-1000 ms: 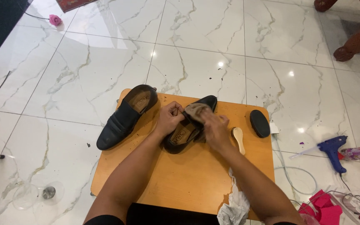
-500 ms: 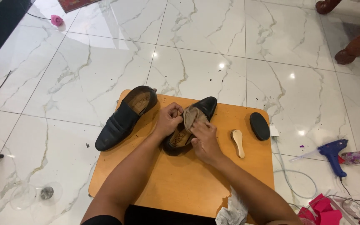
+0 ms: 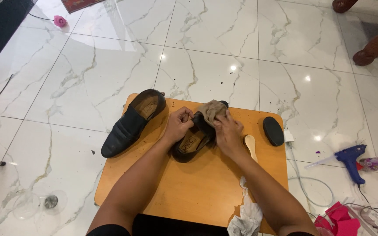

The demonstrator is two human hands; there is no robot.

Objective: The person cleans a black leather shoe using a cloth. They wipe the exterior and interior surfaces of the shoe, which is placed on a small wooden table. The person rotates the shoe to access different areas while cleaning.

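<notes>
The left hand (image 3: 178,125) is pinching the collar of a black loafer (image 3: 194,140), fingers clenched on its rim, while the right hand (image 3: 227,133) is pressing a tan cloth (image 3: 211,110) against the shoe's upper, fingers curled around it. The loafer is lying near the middle of an orange wooden board (image 3: 197,192), toe pointing away, with a printed tan insole label showing inside. Its mate, a second black shoe (image 3: 132,123), is resting just to the left, its toe overhanging the board's left edge onto the white marble floor (image 3: 224,52). A wooden-handled brush (image 3: 251,146) is lying just beside the right wrist, and a black oval pad (image 3: 273,130) is sitting near the right edge. Bare board is lying open toward the person. Compared with a moment ago, the cloth seems bunched higher over the shoe. A blue glue gun (image 3: 350,159) is lying on the floor, well apart.
</notes>
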